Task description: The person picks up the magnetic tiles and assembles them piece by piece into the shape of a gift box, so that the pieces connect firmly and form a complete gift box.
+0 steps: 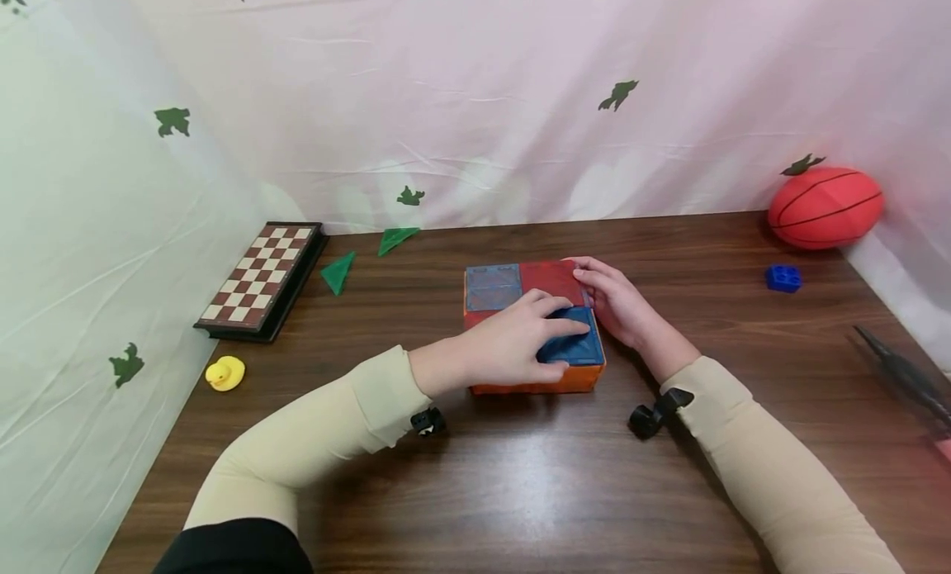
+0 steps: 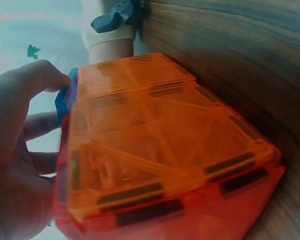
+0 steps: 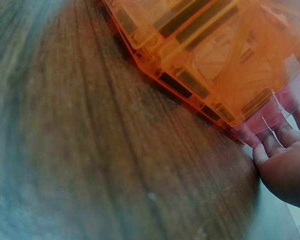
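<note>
Left hand (image 2: 15, 165) grips orange box (image 2: 160, 150) (blue top)

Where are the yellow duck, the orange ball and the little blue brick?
Duck (image 1: 224, 373), head view, middle of its body.
Ball (image 1: 825, 206), head view, middle of its orange side.
Brick (image 1: 783, 278), head view, its top face.

Dark wood-grain table (image 1: 535, 491) with a bunch of stuff sitting on it. Middle: a flat box of tiles (image 1: 532, 326), orange sides, blue and red on top. Far left edge has a folded chessboard (image 1: 262, 278), with a yellow rubber duck (image 1: 224, 373) nearer the front. Two green triangles (image 1: 338, 272) lie toward the back. Right side: orange ball (image 1: 825, 206) in the corner, small blue brick (image 1: 783, 278) near it.
</note>
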`<state>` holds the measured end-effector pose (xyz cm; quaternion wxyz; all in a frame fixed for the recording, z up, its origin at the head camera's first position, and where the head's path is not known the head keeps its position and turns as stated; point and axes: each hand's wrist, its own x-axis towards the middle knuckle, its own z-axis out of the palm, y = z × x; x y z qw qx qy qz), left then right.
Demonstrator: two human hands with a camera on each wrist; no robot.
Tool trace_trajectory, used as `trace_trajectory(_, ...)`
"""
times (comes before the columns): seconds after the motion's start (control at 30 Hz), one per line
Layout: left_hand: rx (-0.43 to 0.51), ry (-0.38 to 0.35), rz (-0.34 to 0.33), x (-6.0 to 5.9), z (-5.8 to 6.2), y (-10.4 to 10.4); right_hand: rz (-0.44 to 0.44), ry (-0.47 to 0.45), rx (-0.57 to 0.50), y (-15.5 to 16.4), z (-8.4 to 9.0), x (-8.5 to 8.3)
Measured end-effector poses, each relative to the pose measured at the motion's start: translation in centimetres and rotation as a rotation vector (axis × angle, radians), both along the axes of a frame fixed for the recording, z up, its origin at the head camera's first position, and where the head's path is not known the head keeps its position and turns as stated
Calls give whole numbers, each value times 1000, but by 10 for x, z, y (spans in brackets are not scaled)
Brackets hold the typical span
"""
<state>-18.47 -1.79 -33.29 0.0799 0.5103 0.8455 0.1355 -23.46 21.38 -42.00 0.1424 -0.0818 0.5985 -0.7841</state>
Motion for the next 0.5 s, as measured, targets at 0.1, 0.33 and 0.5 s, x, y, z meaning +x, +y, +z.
trace_trajectory(0.1,10,-1,11,1,-4,-1,1,6,9,-1,0,0)
trace_trajectory(0.33,52,9,24,3,-9,-6,8,12,20,-1,0,-1)
trace_trajectory(0.5,192,-1,65,8,-7,-18,9,15,13,1,-1,-1)
